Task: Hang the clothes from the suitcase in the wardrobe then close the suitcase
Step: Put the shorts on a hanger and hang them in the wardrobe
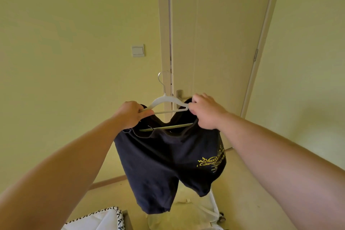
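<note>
The dark shorts (168, 164) with the yellow print hung in front of you at mid-view, waistband gathered over the lower bar of the white hanger (164, 101). Your left hand (130, 114) was curled round the hanger's left end and the cloth there, while your right hand (205, 112) pinched the right end together with the fabric. Farther off stood a door (220, 33) with a light switch (138, 51) to its left and no wardrobe in sight, so I judged this garment hangered but not yet hung, with closing the suitcase left to do.
</note>
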The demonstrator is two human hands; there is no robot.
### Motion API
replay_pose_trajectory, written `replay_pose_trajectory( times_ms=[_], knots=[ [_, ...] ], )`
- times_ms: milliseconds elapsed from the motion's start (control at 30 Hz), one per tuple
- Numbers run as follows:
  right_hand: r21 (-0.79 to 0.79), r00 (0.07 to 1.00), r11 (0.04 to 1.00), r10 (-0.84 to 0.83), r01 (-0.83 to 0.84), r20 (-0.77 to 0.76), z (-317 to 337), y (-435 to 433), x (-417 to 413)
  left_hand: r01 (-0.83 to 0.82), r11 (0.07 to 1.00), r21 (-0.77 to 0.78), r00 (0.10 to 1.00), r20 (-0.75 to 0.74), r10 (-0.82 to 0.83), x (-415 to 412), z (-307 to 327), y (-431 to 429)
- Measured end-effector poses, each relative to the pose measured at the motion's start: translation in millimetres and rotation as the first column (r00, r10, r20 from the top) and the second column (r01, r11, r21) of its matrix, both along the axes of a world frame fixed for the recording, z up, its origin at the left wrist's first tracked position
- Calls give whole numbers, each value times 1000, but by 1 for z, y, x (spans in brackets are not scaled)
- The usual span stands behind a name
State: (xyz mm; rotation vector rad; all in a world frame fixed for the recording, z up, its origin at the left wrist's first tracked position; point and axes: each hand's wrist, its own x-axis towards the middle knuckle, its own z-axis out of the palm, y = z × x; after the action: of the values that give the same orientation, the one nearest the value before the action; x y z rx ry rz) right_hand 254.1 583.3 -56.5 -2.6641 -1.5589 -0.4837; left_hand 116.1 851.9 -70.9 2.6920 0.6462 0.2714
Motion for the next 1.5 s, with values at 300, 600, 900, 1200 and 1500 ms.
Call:
replay_pose_trajectory(
  times_ms=[300, 600, 900, 1200, 1500],
  knots=[
    [48, 842, 967, -195, 252, -502, -16, -12, 16, 59, 997, -54, 997, 53, -56, 2, 2, 2],
    [428, 968, 870, -239, 247, -74, -1, 12, 11, -57, 980, 188, 905, 425, -30, 9, 32, -2],
    [-52, 894, 948, -313, 314, -319, -12, -2, -17, 75, 996, 52, 992, 99, -80, 5, -27, -9],
    [52, 904, 945, -292, 323, -313, -1, -17, -52, 70, 971, 228, 946, 293, -137, 5, -14, -13],
    [303, 944, 898, -274, 320, -185, 36, -30, -110, -29, 942, 334, 834, 527, -162, -20, 18, -32]
  ],
)
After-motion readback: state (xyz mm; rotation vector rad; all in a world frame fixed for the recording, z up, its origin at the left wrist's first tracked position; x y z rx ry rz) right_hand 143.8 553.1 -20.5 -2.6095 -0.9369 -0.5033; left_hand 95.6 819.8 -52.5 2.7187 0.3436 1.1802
